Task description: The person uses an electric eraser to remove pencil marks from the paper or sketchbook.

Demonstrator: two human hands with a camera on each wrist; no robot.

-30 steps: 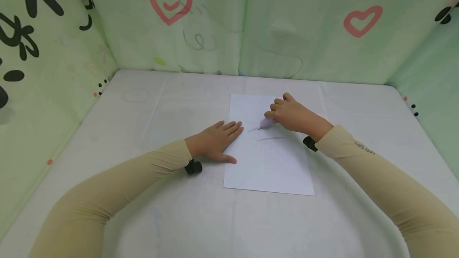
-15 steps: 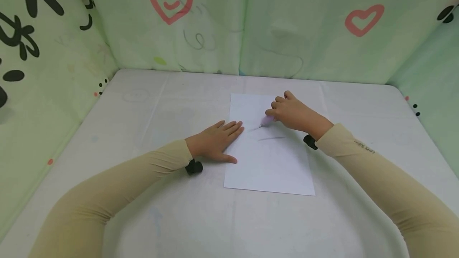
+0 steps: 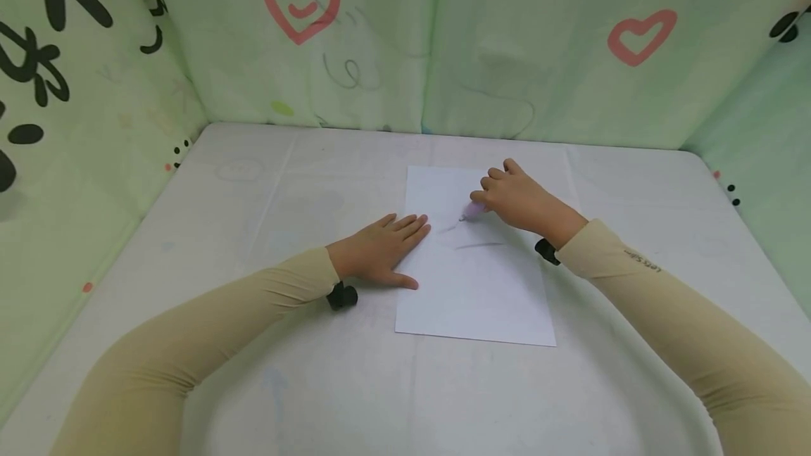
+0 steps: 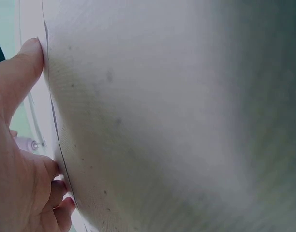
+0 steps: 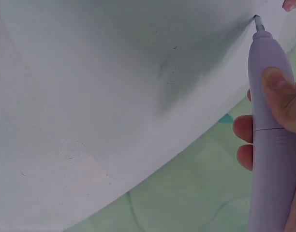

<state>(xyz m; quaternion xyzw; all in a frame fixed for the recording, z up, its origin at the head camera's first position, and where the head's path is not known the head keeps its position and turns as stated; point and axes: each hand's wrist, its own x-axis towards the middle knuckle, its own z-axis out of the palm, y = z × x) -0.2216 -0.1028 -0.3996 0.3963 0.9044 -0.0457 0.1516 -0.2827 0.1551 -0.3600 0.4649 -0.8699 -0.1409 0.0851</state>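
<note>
A white sheet of paper (image 3: 475,301) lies on the cloth-covered table, with faint grey strokes (image 3: 479,245) on its upper half. My left hand (image 3: 383,248) rests with fingers spread over the paper's left edge; its thumb and fingertips (image 4: 29,48) also show at that edge in the left wrist view. My right hand (image 3: 516,195) grips a lavender, pen-shaped electric eraser (image 5: 273,159), thumb on one side and fingers curled round the other. Its narrow metal tip points down-left at the paper, just above a short faint stroke (image 3: 447,228).
A pale, creased cloth (image 3: 304,385) covers the table. Green curtains (image 3: 374,76) with hearts and black shapes stand behind and at both sides. Small dark specks (image 5: 170,83) dot the white surface. A black wrist camera (image 3: 342,296) sits below the left cuff.
My right hand and the electric eraser have shifted slightly up and to the right, so the tip sits farther from the short stroke. My left hand has stayed in place.
</note>
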